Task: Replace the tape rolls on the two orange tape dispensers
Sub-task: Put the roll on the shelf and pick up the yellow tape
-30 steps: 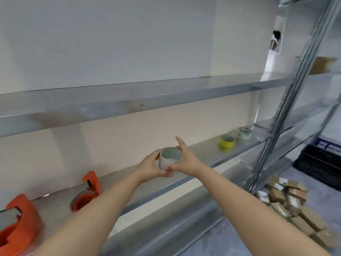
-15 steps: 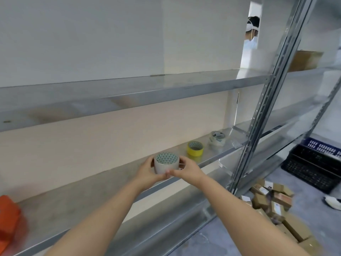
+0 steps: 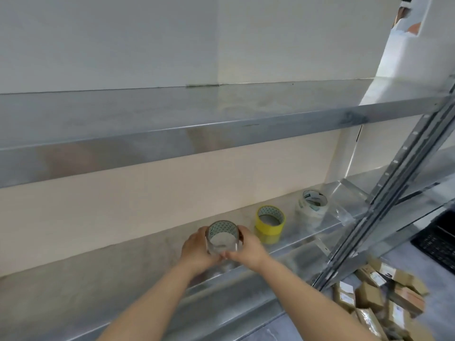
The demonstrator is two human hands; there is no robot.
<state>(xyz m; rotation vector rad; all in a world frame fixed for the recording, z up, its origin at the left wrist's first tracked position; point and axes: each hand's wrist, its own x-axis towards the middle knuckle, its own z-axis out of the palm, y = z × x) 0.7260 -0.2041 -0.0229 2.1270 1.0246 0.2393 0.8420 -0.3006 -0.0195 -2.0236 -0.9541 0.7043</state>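
Both my hands hold a clear tape roll with a green-patterned core, low over the metal shelf. My left hand grips its left side and my right hand its right side. A yellow tape roll lies flat on the shelf just right of my hands. Farther right lies a clear tape roll in wrapping. No orange dispenser is in view.
An upper metal shelf juts out above my hands. A slotted steel upright rises at the right. Several small cardboard parcels lie on the floor at the lower right, beside a black crate.
My view has swung right, so the orange dispensers have left the frame. My hands have carried the clear roll right and down, close to the yellow roll.
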